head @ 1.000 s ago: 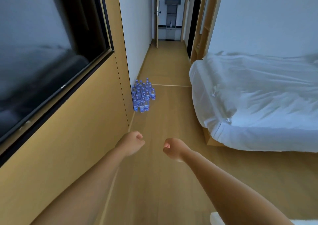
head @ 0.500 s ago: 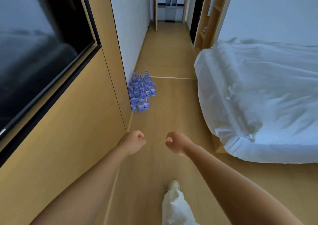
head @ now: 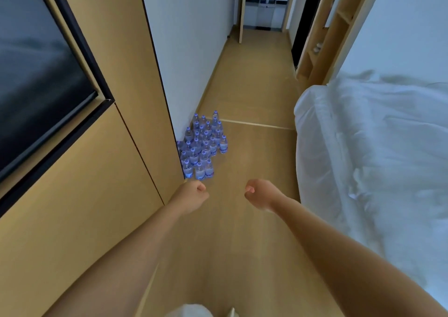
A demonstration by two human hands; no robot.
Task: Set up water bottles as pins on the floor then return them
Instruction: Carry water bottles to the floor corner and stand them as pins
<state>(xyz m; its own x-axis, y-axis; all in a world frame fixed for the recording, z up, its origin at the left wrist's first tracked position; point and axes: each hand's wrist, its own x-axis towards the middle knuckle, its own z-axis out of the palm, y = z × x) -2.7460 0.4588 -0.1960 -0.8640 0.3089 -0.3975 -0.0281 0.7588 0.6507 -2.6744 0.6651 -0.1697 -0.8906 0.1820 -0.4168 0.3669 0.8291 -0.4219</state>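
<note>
Both hands out front: left hand (head: 191, 196) and right hand (head: 260, 196) side by side, apart, above the floor (head: 242, 244). Just ahead of the left hand, the water bottles (head: 202, 147) stand clustered upright on the floor, seemingly against the wall (head: 191, 50). Wooden panel (head: 84, 195) runs left of the hands; bed (head: 375, 159) lies right; hallway (head: 259, 62) stretches beyond the bottles.

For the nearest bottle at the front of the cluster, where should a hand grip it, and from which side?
Grip the front bottle around its neck just under the cap, coming from above and the open floor side. It stands upright, packed against its neighbours in the bottle cluster, so its body looks hard to wrap.
</note>
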